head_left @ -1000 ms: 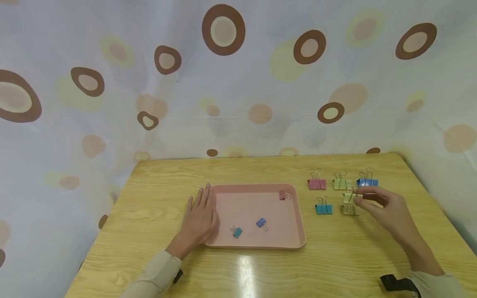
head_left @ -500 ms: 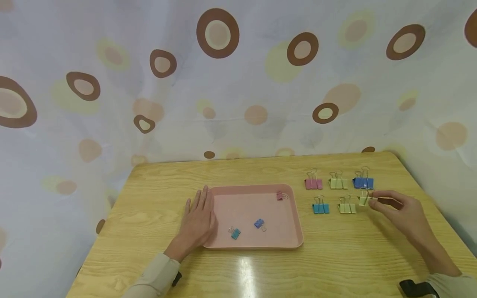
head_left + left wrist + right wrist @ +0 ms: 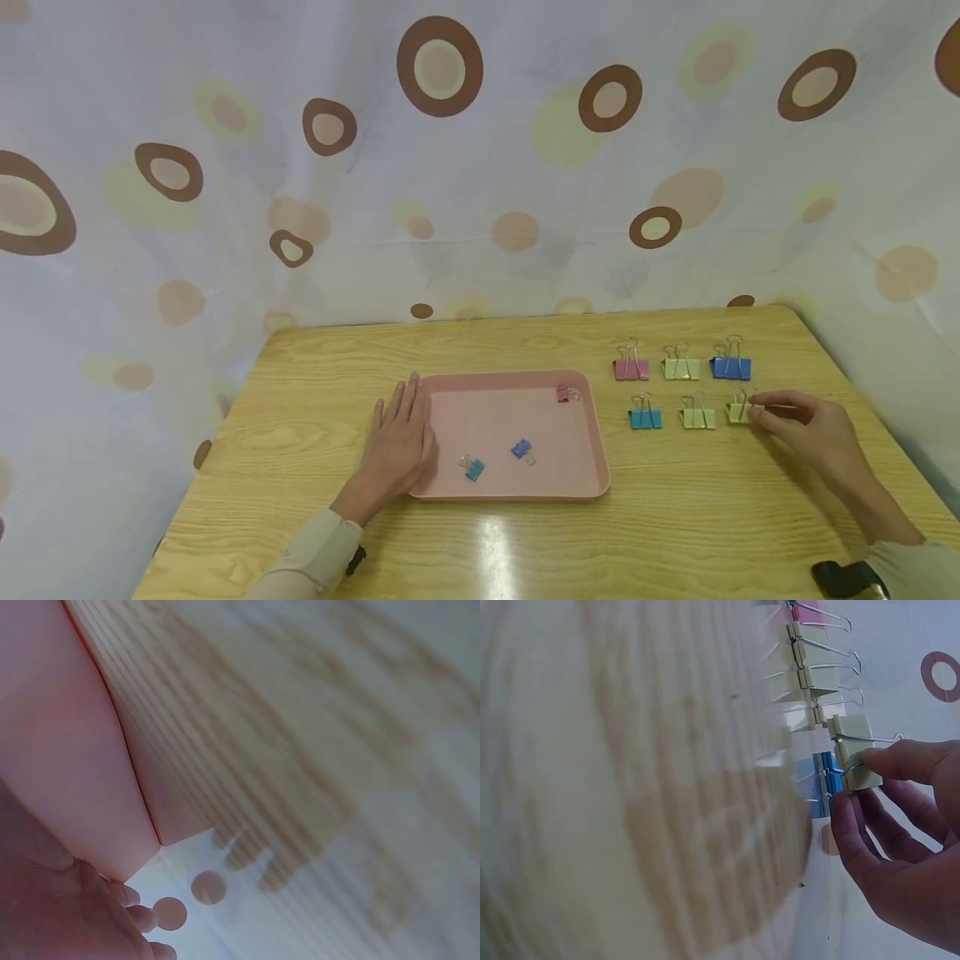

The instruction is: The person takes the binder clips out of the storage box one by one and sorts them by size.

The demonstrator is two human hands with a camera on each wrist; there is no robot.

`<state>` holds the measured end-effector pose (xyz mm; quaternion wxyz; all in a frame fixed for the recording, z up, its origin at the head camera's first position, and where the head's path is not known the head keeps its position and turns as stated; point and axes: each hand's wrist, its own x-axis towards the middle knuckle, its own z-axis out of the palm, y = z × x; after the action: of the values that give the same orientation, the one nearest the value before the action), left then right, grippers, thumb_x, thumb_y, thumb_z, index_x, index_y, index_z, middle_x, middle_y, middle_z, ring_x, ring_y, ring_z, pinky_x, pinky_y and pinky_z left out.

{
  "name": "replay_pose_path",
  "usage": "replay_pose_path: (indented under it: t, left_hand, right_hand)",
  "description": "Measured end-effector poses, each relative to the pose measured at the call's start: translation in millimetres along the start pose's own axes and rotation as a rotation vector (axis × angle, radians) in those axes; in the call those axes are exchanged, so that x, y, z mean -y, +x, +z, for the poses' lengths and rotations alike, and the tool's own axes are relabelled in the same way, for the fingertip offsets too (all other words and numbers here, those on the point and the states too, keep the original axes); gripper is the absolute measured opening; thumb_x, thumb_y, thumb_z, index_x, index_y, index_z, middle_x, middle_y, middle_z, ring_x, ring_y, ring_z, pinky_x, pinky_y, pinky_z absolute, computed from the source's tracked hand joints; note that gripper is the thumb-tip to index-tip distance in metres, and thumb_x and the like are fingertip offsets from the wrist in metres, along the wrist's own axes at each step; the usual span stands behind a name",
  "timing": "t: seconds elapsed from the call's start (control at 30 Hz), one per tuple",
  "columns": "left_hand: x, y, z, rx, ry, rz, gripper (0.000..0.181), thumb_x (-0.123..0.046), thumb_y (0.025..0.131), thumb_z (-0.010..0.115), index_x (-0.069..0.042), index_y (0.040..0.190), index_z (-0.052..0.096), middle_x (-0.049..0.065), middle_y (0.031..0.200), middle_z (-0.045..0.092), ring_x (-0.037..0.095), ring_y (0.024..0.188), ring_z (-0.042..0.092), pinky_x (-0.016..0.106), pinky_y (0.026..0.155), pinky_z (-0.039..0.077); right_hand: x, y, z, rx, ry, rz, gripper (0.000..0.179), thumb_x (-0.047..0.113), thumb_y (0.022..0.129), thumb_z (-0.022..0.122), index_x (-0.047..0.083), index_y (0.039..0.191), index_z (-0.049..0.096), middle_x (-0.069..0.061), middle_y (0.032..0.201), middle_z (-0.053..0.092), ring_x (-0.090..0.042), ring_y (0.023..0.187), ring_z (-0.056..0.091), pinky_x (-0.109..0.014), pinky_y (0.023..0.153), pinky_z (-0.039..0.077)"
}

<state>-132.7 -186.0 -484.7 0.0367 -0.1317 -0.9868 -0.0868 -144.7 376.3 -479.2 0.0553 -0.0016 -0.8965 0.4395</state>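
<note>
My right hand pinches a pale yellow-green binder clip between thumb and fingers, at the right end of the front row of clips. The right wrist view shows the thumb across the clip's face, with its wire handles sticking out. To its left stand another pale yellow clip and a light blue one. Behind are a pink clip, a pale green one and a dark blue one. My left hand rests with straight fingers along the left side of a pink tray.
Inside the tray lie three small binder clips: a pink one in the far right corner, a blue one and a teal one nearer the front. The wooden table meets a dotted cloth at its back edge.
My right hand has carried the pale clip rightward from in front of the other pale yellow clip, then lowered it slightly at the row's end. The left hand keeps its place against the tray.
</note>
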Motion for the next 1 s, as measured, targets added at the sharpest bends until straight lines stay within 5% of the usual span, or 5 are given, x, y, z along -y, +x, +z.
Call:
replay_pose_path:
  t: [0.23,1.0]
  left_hand:
    - [-1.4,0.9,-0.7,0.002,-0.005,0.0,0.062,-0.023,0.108,0.04,0.006,0.16,0.022,0.022,0.168,0.017,0.041,0.154,0.02,0.062,0.121,0.018]
    - [0.7,0.1,0.8,-0.018,0.005,0.007,0.062,-0.022,0.107,0.041,0.006,0.16,0.023,0.021,0.168,0.019,0.04,0.153,0.021,0.062,0.12,0.019]
  right_hand:
    - [-3.7,4.8,-4.0,0.04,-0.099,0.034,0.04,0.032,0.095,0.075,-0.003,0.116,0.073,0.021,0.094,0.07,0.014,0.079,0.059,-0.013,0.067,0.046]
    - [-4.2,-0.9,-9.2,0.036,-0.123,0.003,0.039,0.025,0.096,0.075,-0.006,0.119,0.07,0.017,0.092,0.072,0.016,0.079,0.056,-0.008,0.066,0.044]
